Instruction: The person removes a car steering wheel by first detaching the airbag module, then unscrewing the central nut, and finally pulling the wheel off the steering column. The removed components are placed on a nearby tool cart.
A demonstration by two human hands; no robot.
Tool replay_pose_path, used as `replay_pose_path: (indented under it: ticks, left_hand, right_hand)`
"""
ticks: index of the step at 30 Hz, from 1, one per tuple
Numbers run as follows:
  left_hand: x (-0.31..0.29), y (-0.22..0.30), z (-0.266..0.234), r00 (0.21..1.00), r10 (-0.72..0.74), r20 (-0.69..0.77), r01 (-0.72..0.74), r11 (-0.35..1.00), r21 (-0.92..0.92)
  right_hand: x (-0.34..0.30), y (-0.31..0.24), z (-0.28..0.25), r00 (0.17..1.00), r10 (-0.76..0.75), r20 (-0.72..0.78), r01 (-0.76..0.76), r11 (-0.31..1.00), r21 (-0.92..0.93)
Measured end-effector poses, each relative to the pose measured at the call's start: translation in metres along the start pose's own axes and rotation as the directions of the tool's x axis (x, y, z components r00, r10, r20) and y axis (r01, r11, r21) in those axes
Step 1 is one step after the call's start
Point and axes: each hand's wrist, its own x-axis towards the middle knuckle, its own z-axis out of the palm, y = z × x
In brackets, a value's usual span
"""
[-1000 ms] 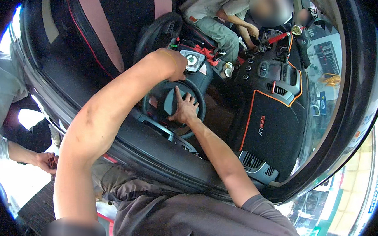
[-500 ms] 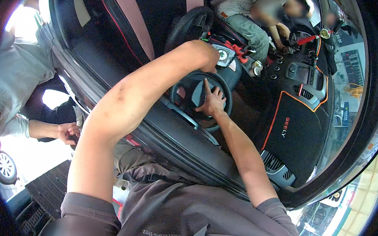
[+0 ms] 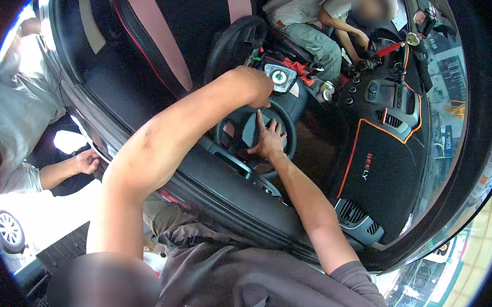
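Head view: nearest, the right hand (image 3: 267, 142) lies spread flat on the steering wheel's (image 3: 232, 40) lower hub, fingers pointing up toward the column. Just beyond, the left hand (image 3: 255, 85) curls closed beside the exposed round centre fitting (image 3: 279, 76); what it grips is hidden.

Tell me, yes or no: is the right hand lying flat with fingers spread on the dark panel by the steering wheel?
Yes. The right hand lies open, fingers spread, on the dark panel below the steering wheel.

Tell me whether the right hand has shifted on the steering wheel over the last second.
No. The right hand stays flat on the steering wheel hub.
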Motion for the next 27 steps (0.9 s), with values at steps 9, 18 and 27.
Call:
replay_pose_path:
  ticks: [9, 18, 27]
  left_hand:
    - [-0.003, -0.009, -0.005, 0.997, 0.013, -0.078, -0.015, 1.0, -0.019]
    - [-0.001, -0.011, -0.005, 0.996, -0.038, -0.081, 0.037, 0.999, -0.016]
    - [-0.001, 0.014, 0.014, 0.994, 0.089, 0.065, -0.087, 0.996, -0.033]
  right_hand:
    - [0.005, 0.0, 0.005, 0.999, -0.014, -0.039, 0.014, 1.0, -0.021]
    - [0.003, -0.002, 0.002, 0.999, -0.005, -0.032, 0.003, 0.998, -0.057]
    - [0.005, 0.003, 0.008, 0.999, -0.028, -0.017, 0.028, 1.0, 0.007]
